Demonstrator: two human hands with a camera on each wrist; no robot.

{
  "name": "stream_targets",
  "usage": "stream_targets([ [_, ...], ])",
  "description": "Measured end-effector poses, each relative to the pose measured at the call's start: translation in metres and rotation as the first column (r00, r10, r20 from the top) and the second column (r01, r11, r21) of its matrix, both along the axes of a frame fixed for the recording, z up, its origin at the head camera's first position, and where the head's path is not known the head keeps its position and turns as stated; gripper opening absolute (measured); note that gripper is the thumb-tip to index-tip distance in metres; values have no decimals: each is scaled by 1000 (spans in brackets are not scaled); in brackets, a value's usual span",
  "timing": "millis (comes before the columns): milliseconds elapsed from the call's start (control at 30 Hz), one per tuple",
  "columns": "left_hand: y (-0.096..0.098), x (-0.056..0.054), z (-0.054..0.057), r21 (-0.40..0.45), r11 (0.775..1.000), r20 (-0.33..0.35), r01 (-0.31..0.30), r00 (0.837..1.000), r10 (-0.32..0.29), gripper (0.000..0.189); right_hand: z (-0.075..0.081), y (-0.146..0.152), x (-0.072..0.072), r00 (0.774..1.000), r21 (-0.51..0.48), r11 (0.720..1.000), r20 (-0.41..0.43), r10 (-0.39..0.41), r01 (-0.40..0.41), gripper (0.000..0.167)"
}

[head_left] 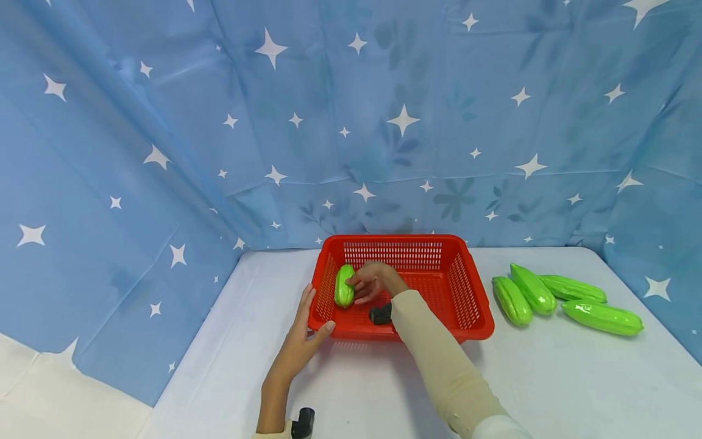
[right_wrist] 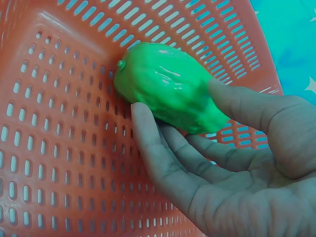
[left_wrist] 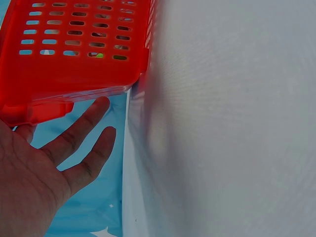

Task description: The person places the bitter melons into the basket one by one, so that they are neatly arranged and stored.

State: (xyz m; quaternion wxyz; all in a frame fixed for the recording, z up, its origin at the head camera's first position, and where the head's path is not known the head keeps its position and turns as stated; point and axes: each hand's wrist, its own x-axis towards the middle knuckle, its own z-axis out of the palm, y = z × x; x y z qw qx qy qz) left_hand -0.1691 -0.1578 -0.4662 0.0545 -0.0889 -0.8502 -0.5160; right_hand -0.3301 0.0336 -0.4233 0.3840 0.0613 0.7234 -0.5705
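A shiny green gourd (head_left: 344, 285) with lengthwise ridges lies along the left wall inside a red plastic basket (head_left: 476, 333). My right hand (head_left: 370, 282) reaches into the basket and holds the gourd. In the right wrist view, the thumb (right_wrist: 237, 101) is on one side of the gourd (right_wrist: 163, 81) and the curled fingers are on the other, near the slotted floor. My left hand (head_left: 300, 341) is at the basket's front left corner, its fingers along the outer side. The left wrist view shows its fingers (left_wrist: 91, 165) spread beside the rim.
To the right of the basket, several more green gourds (head_left: 603, 317) lie grouped on the white-covered table (head_left: 548, 378). A blue curtain (head_left: 351, 152) with white stars hangs behind and at both sides. Dark wrist cameras (head_left: 303, 422) are worn at the wrists.
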Motion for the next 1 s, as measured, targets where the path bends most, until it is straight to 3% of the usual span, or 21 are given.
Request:
stream_targets([
  [367, 0, -1, 0, 12, 1000, 0, 10, 1000, -10, 86, 2, -3, -1, 999, 40, 999, -37, -3, 4, 23],
  [1000, -1, -1, -1, 31, 999, -8, 18, 1000, -18, 85, 2, -4, -1, 1000, 54, 999, -25, 2, -1, 20],
])
